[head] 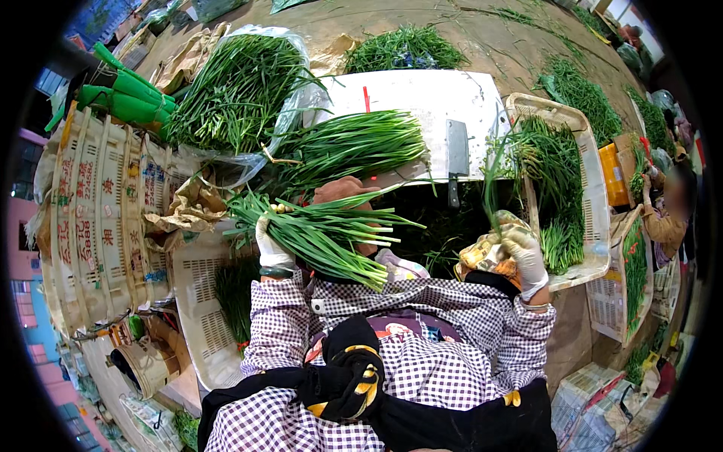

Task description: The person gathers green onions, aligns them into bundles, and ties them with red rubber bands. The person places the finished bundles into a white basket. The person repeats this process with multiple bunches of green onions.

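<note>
My left hand (pixel 271 248), in a pale glove, is closed around a loose bunch of garlic chives (pixel 339 240). The pale stem ends fan out to the right above my lap. On the right, my gloved right hand (pixel 519 248) pinches a few limp green blades (pixel 495 181), partly blurred, which rise beside the crate. Another bundle of chives (pixel 361 144) lies on the white board (pixel 406 93) before me, its cut ends pointing right. A cleaver (pixel 457 152) rests on that board, with its black handle over the near edge.
A plastic-lined heap of chives (pixel 243 85) stands at the far left. On the right, a white crate (pixel 596 226) holds greens; another crate (pixel 197 316) sits at my left. Stacked crates bearing writing (pixel 107 214) rise further left. A person (pixel 666 226) works at the far right.
</note>
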### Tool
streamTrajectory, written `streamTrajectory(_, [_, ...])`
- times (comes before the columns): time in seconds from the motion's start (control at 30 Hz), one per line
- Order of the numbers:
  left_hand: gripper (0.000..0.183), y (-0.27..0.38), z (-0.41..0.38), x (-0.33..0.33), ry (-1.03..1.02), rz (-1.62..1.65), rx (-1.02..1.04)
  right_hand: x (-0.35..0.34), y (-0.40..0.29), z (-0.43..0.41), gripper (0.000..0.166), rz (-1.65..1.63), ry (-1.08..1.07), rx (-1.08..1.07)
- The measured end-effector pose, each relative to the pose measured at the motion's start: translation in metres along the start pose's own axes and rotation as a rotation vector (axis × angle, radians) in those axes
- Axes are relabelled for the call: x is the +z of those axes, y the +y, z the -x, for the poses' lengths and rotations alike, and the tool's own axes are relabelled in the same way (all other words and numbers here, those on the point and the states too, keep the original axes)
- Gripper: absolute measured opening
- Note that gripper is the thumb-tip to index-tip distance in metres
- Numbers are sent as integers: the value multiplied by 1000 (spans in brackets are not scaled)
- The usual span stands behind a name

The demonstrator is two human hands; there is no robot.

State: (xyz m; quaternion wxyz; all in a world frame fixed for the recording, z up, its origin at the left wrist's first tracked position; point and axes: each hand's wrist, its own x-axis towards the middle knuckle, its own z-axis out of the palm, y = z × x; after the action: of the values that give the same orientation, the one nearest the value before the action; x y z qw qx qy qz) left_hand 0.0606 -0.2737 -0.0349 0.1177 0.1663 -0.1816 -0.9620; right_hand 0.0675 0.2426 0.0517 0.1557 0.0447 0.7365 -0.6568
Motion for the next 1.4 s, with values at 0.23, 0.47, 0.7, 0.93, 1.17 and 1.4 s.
streamTrajectory(0.23, [25, 3, 10, 13, 14, -93, -19, 94, -16, 5, 18, 599, -49, -339])
streamTrajectory(0.47, [30, 4, 9, 23, 8, -158, -24, 219, -34, -17, 24, 661, -179, -497])
streamTrajectory(0.7, [30, 10, 12, 21, -17, -144, 45, 219, -16, -32, 17, 321, -180, -350])
streamTrajectory(0.93, [33, 13, 11, 25, -51, -204, -9, 233, -12, -34, 14, 108, -171, -255])
streamTrajectory(1.17, [24, 11, 10, 27, -208, -147, 10, 210, -22, -47, 15, -395, -449, 178])
streamTrajectory(1.4, [20, 10, 5, 22, -193, -102, 21, 146, -6, -48, 15, -214, -606, 136])
